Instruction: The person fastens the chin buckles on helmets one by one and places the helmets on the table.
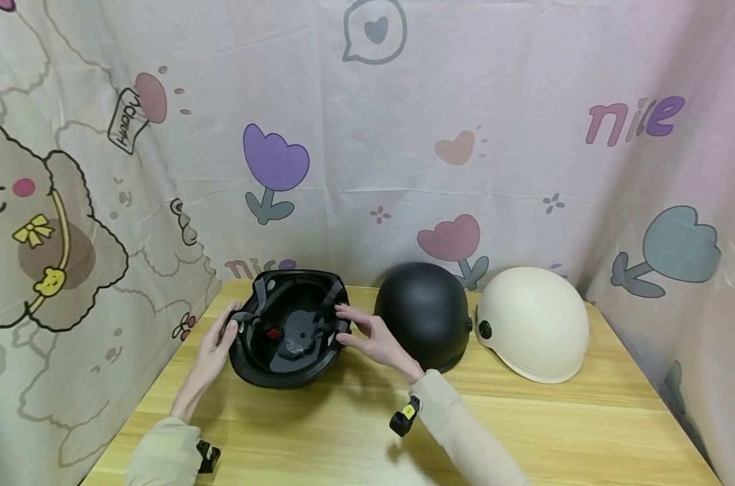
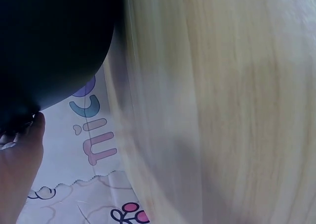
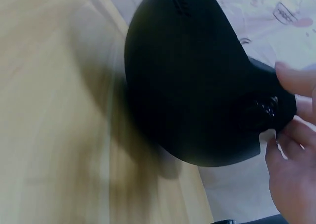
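Note:
In the head view a black helmet [image 1: 243, 364] is tipped so its hollow inside faces me, with grey straps, dark padding and a small red buckle part showing. My left hand [image 1: 215, 344] grips its left rim, thumb over the edge by the strap. At the opposite rim my right hand [image 1: 376, 337] holds the edge between thumb and fingers. The right wrist view shows the smooth outer shell [image 3: 187, 80] with those fingers around its corner. Much of the left hand is out of sight in the left wrist view, behind the dark shell [image 2: 54, 41].
A second black helmet [image 1: 424, 314] sits dome up on the wooden table [image 1: 318, 439], close to my right hand. Beside it stands a cream helmet [image 1: 534, 324]. A printed curtain [image 1: 355, 148] hangs behind and along both sides.

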The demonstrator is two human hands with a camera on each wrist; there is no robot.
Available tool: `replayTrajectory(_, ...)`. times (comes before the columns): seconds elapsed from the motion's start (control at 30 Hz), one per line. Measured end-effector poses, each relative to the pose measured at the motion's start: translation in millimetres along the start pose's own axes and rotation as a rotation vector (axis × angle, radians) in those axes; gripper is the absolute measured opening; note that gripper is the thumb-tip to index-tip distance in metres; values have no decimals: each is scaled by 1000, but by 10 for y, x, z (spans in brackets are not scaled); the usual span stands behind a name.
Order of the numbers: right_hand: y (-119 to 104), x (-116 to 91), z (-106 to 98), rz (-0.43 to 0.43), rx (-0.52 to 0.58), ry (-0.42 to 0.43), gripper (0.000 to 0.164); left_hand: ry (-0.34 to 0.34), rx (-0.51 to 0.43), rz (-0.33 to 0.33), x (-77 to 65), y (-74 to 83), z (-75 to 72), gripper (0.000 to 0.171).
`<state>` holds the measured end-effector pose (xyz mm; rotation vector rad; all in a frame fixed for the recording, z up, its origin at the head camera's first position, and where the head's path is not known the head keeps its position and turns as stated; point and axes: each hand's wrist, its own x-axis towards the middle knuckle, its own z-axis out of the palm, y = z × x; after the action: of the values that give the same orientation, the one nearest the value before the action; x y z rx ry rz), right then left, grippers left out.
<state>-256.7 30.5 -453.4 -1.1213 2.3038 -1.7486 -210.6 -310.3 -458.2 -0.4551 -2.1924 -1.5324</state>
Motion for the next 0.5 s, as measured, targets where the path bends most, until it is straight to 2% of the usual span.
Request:
replayTrajectory(0.27, -43, -28, 117, 34, 52, 158, 49, 13, 22, -22, -8, -12, -12, 48)
replayTrajectory(0.5, -91, -53, 187, 44, 94, 205, 50, 34, 90, -71, -12, 11, -23, 47)
